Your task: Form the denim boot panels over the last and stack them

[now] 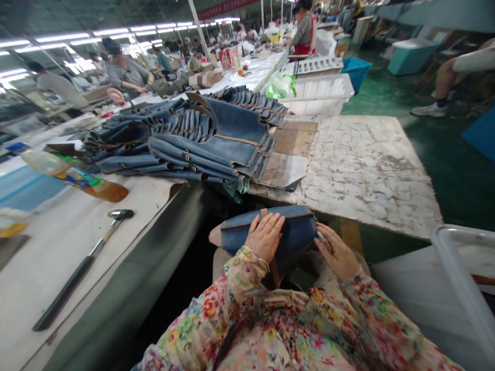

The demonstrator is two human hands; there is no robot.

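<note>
A blue leather bag piece (296,229) with brown trim and a pale, pointed left end lies across my lap. My left hand (266,238) rests on top of it, fingers stretched out and flat. At the piece's right edge, my right hand (337,252) is closed with the fingers bent. Something small and whitish (324,241) shows between that thumb and fingers, too little visible to name. A narrow brown strap (275,272) hangs below the piece. In front of me, a large stack of similar blue leather pieces (235,141) lies on the table.
On the left table (127,242) lie a hammer (93,255) with a black handle and a tipped bottle (77,175) of amber liquid. A worn white board (367,159) extends ahead right. Plastic bins (319,93) stand beyond it and a grey bin (456,278) beside me. Co-workers sit farther off.
</note>
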